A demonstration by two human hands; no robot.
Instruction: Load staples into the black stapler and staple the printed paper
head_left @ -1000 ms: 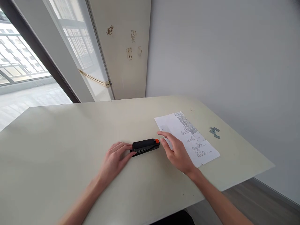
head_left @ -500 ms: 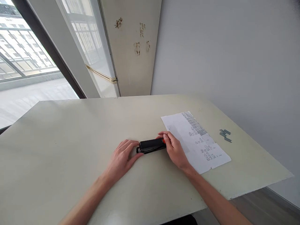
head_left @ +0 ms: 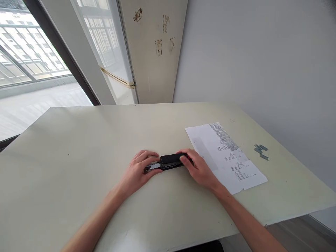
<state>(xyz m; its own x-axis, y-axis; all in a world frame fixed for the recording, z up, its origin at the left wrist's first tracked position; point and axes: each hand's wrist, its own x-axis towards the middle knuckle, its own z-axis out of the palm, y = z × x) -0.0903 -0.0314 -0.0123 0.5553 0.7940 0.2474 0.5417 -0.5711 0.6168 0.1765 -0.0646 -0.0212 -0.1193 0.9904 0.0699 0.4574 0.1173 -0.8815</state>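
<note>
A black stapler (head_left: 172,159) lies on the table, with a bit of red showing at its right end. From its left end a metal staple tray (head_left: 152,167) sticks out. My left hand (head_left: 139,168) is closed around this end, thumb on the near side and fingers on the far side. On the right, my right hand (head_left: 197,167) grips the stapler's other end, its thumb along the near side and its fingers over the top. The palm sides of both hands are hidden.
A printed sheet of paper (head_left: 210,150) lies right of the stapler, partly under my right forearm. Several grey strips of staples (head_left: 259,150) rest farther right on the pale table (head_left: 91,140). A grey wall and a fridge (head_left: 153,77) stand behind.
The metal tray has come out of the stapler's left end. My right hand has closed farther over the red part. The whole view has shifted slightly.
</note>
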